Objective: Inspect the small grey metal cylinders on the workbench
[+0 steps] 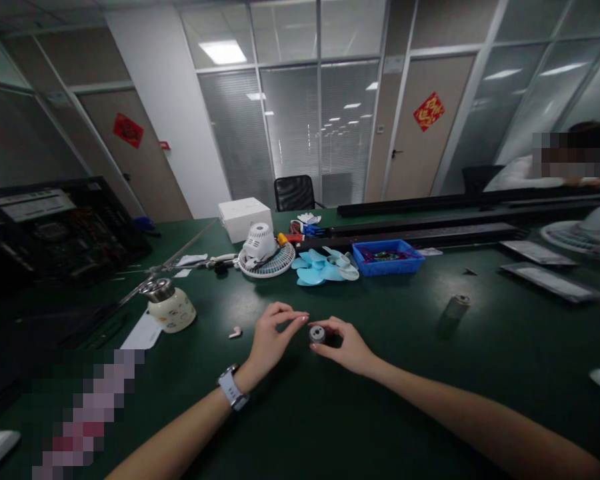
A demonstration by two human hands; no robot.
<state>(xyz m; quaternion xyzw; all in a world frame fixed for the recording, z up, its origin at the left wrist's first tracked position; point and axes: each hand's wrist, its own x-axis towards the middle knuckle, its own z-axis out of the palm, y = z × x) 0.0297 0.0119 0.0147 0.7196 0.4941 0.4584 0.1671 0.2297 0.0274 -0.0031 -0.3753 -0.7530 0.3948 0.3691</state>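
Note:
A small metal cylinder that looks like an electric motor (317,335) stands upright, its round end with dark holes facing up. The thumb and fingers of my right hand (347,345) close around its side from the right. Just to its left, my left hand (271,339) hovers with thumb and index finger brought together in a pinch, fingertips beside the motor's top. Whatever lies between those fingertips, if anything, is too small to make out. A watch with a light strap (233,388) sits on the left wrist. A second metal cylinder (457,307) stands farther right on the dark green table (380,427).
A pink earbud (236,332) lies left of my hands, near a cream jar-like bottle (173,308). Farther back are a white fan housing (261,250), light-blue fan blades (320,268), a blue tray of wires (387,268) and a white box (245,220). Another person (523,173) sits at the far right.

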